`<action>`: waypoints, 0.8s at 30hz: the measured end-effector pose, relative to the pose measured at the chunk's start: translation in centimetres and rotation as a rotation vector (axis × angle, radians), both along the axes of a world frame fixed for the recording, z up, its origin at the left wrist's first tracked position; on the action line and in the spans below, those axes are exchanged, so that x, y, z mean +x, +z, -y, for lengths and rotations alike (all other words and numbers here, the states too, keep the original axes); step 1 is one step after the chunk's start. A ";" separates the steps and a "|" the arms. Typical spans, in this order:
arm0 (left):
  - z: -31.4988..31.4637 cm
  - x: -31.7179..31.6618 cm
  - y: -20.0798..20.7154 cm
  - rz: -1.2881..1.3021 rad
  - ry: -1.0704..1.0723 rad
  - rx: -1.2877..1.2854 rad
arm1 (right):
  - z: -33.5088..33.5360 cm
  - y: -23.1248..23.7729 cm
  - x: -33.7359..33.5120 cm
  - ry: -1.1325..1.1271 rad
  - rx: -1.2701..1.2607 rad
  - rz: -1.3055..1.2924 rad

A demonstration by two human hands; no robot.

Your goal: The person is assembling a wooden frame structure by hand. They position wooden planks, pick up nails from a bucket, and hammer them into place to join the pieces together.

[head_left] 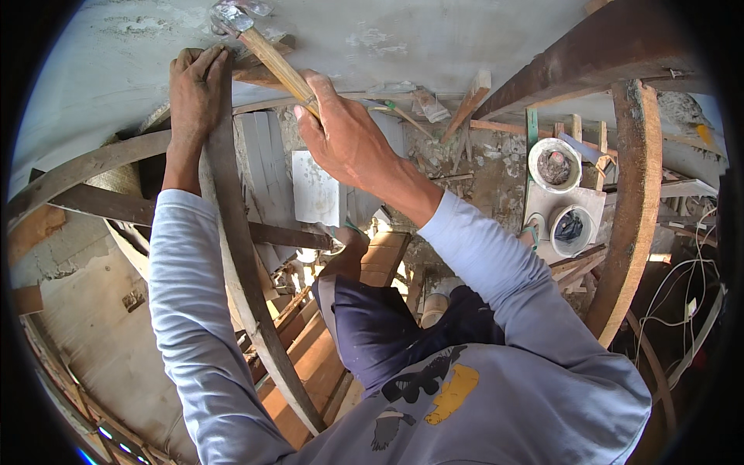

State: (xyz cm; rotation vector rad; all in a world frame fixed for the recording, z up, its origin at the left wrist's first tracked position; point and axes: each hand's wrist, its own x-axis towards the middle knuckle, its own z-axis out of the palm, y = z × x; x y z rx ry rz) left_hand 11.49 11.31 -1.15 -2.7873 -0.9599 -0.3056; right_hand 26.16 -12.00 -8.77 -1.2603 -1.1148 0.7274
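One hammer [274,62] gripped by handle in closed right hand [345,139], head near wall [434,43]; plank [225,170] held at upper end by left hand [198,93], fingers folded over edge. Two buckets [573,230] set on board [593,203].

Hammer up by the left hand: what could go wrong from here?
1. The hammer, held in the right hand, has its head close to the left hand; a stray swing might catch the fingers.
2. The left hand touches the wooden beam near its upper end; if the beam isn't fixed, which I can't tell, a knock could shift it.
3. A sandalled foot is beside the lower bucket; a misstep might tip it.
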 end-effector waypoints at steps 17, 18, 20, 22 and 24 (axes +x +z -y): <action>-1.5 -0.6 -0.4 0.016 0.017 0.004 | -2.5 -2.3 -1.0 -0.030 0.035 0.133; -1.5 -0.7 -0.4 0.020 0.017 0.001 | -2.5 -1.9 -0.5 0.006 -0.011 0.134; -1.1 -0.8 -0.4 0.037 0.047 -0.030 | -2.5 -1.8 -0.5 -0.021 0.024 0.145; -1.2 -0.5 -0.4 0.050 0.054 -0.043 | -2.7 -2.2 -0.9 -0.146 0.184 0.166; -1.4 -0.8 -0.2 0.049 0.053 -0.040 | -2.9 -2.4 -0.7 -0.113 0.164 0.219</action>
